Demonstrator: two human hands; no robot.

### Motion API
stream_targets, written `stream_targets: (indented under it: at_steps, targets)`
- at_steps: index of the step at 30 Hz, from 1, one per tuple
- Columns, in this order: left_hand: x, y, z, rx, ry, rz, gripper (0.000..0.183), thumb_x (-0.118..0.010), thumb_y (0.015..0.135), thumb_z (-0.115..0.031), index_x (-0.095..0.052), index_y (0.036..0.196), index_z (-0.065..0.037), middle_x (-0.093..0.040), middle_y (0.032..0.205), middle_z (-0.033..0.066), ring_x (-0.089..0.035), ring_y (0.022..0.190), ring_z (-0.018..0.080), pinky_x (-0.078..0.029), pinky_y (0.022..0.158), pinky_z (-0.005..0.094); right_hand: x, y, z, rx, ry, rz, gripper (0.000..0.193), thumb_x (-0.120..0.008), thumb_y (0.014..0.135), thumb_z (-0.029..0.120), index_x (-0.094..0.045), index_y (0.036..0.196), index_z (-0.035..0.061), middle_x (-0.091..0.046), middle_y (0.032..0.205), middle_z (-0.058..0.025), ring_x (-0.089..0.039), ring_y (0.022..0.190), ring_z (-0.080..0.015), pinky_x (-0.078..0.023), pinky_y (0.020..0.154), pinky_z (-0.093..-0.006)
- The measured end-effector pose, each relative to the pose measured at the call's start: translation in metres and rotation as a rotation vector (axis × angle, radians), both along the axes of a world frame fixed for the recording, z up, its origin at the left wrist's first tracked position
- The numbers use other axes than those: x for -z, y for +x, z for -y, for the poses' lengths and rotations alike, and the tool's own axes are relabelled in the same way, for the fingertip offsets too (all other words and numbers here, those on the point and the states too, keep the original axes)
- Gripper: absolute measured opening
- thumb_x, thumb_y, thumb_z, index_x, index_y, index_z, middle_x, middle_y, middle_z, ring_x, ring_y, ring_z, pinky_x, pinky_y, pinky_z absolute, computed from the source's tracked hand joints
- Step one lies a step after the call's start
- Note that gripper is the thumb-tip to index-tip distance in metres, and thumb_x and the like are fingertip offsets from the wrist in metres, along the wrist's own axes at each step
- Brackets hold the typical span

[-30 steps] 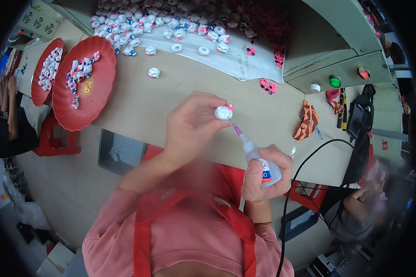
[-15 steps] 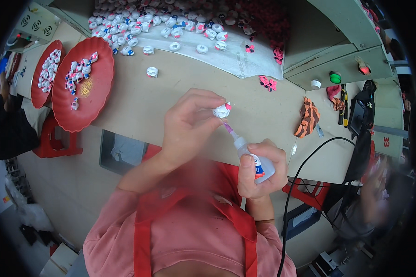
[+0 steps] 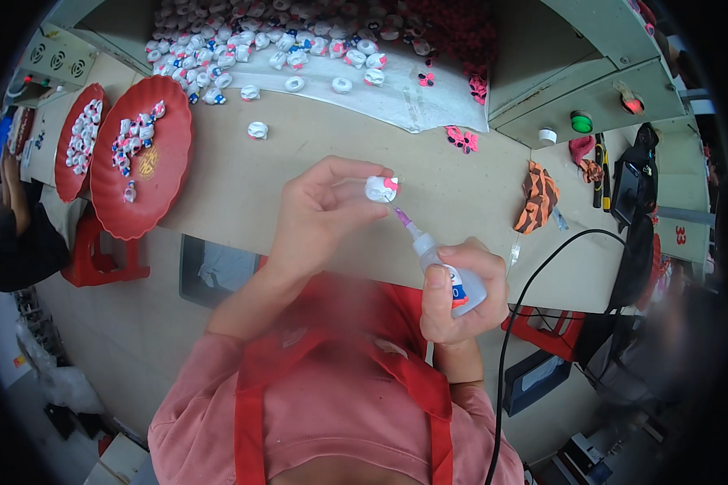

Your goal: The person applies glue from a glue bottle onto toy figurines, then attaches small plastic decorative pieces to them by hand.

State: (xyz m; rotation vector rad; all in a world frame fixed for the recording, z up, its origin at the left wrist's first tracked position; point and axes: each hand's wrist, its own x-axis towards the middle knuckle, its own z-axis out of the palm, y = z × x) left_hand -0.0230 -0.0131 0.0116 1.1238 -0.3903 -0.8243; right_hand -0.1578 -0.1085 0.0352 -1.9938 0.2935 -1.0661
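Note:
Between the thumb and fingers of my left hand point(image 3: 319, 206) is a small white figurine head point(image 3: 381, 188) with a pink patch on its side. My right hand point(image 3: 465, 291) wraps round a clear squeeze bottle point(image 3: 425, 244) with a thin purple-pink nozzle point(image 3: 403, 217). The nozzle points up and left, its tip just below the white piece with a small gap between them. Both hands are above the near part of the beige table point(image 3: 315, 137). A single white piece point(image 3: 257, 130) lies on the table beyond my left hand.
Many white pieces point(image 3: 243, 52) are heaped on a white sheet point(image 3: 396, 109) at the back, near small pink parts point(image 3: 461, 139). Red scalloped plates point(image 3: 174, 153) with finished-looking figurines stand left. An orange-black cloth point(image 3: 538, 198) and a black cable point(image 3: 534, 279) are right. Co-workers sit on either side.
The nozzle tip has come away from the white piece, which has turned a little in my left fingers. My right hand has shifted slightly right with the bottle.

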Motion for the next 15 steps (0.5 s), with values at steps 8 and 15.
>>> stream_targets:
  at_steps: [8, 15]
  targets:
    - [-0.0002, 0.0015, -0.0004, 0.029, -0.001, -0.064, 0.034, -0.057, 0.072, 0.016, -0.052, 0.103, 0.002, -0.058, 0.104, 0.0161, -0.059, 0.100, 0.0286, -0.049, 0.084, 0.0333, 0.0009, -0.0004, 0.0041, 0.012, 0.000, 0.006, 0.018, -0.060, 0.078, 0.008, -0.051, 0.088, -0.0040, -0.056, 0.070, -0.0096, -0.046, 0.054, -0.0099, -0.035, 0.048, -0.0202]
    - [0.0025, 0.0001, -0.0007, -0.002, -0.023, -0.051, 0.031, -0.060, 0.075, 0.010, -0.053, 0.104, 0.003, -0.062, 0.102, 0.0123, -0.061, 0.090, 0.0146, -0.049, 0.077, 0.0240, -0.0022, 0.0006, 0.0029, 0.029, -0.024, -0.002, 0.022, -0.058, 0.063, -0.008, -0.053, 0.084, -0.0026, -0.055, 0.060, -0.0079, -0.049, 0.044, -0.0167, -0.038, 0.042, -0.0243]
